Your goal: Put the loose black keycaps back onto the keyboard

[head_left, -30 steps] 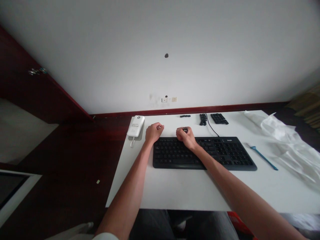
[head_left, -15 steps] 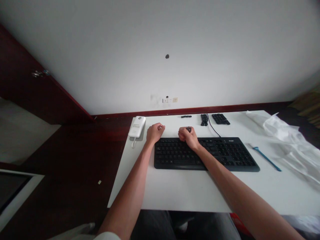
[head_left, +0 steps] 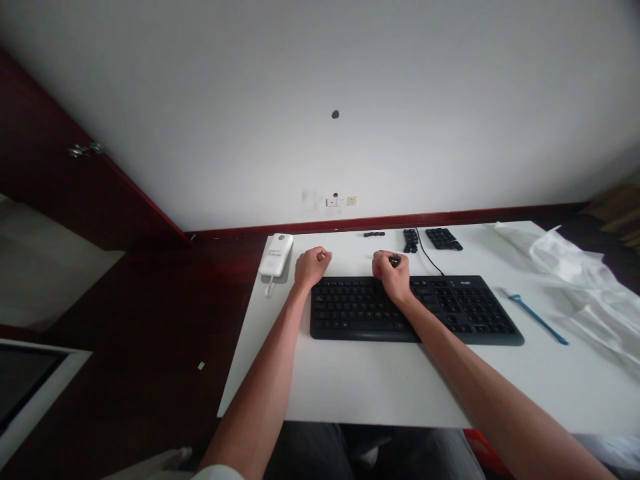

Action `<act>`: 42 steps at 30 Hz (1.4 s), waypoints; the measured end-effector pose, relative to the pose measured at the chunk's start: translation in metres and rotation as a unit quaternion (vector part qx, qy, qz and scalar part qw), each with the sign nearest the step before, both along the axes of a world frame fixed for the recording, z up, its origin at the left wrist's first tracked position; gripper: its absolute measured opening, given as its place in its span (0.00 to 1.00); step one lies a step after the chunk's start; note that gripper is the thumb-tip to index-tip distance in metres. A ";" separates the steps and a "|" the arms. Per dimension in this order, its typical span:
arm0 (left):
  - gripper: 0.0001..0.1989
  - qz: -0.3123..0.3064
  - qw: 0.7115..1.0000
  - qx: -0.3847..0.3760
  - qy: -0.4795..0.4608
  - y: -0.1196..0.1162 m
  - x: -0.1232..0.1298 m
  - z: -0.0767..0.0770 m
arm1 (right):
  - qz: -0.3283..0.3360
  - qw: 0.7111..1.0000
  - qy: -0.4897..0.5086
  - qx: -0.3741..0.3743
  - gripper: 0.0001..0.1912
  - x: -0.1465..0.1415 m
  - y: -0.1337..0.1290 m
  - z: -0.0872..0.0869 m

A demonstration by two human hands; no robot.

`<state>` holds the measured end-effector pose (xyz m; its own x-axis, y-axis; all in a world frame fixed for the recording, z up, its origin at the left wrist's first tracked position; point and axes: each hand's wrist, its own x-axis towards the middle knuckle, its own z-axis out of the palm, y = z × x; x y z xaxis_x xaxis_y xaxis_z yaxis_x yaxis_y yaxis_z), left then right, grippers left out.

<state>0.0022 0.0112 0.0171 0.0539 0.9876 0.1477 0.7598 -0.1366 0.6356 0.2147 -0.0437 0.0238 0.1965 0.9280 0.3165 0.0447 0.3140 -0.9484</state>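
A black keyboard (head_left: 365, 327) lies across the white table in front of me. My right hand (head_left: 393, 270) is curled above its upper edge, closed around small black pieces that look like keycaps (head_left: 395, 261). Beyond the keyboard's upper left corner, my left hand (head_left: 313, 265) rests with its fingers curled together; what they hold, if anything, is hidden. Loose black keycaps lie at the back of the table: a short row (head_left: 374, 234), a narrow cluster (head_left: 411, 241) and a larger block (head_left: 443, 239).
Left of my left hand lies a white power bank (head_left: 277, 255) with a short strap. A blue brush (head_left: 539, 319) lies right of the keyboard, beside crumpled white plastic (head_left: 575, 263). The keyboard's cable (head_left: 425, 252) runs toward the wall between keycap groups.
My right hand has moved a little to the right along the keyboard's upper edge, still closed on the black pieces. My left hand stays almost where it was.
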 end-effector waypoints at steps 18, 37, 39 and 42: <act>0.12 0.000 1.000 0.004 -0.013 0.002 -0.001 -0.004 | -0.044 0.869 -0.492 0.028 0.13 0.079 0.084 0.033; 0.12 0.012 1.000 0.014 -0.015 0.001 0.000 -0.005 | 0.119 0.787 -0.602 -0.056 0.14 0.092 0.068 0.030; 0.11 0.009 1.000 0.015 -0.012 0.001 0.000 -0.004 | 0.123 0.776 -0.615 -0.073 0.14 0.086 0.065 0.029; 0.12 0.004 1.000 0.017 -0.017 0.001 0.000 -0.004 | 0.113 0.771 -0.621 -0.089 0.13 0.080 0.057 0.032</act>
<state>0.0018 0.0123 0.0135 0.0401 0.9825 0.1819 0.7393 -0.1516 0.6560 0.2950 0.0130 0.0562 -0.3291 0.9443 -0.0053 0.9151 0.3175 -0.2484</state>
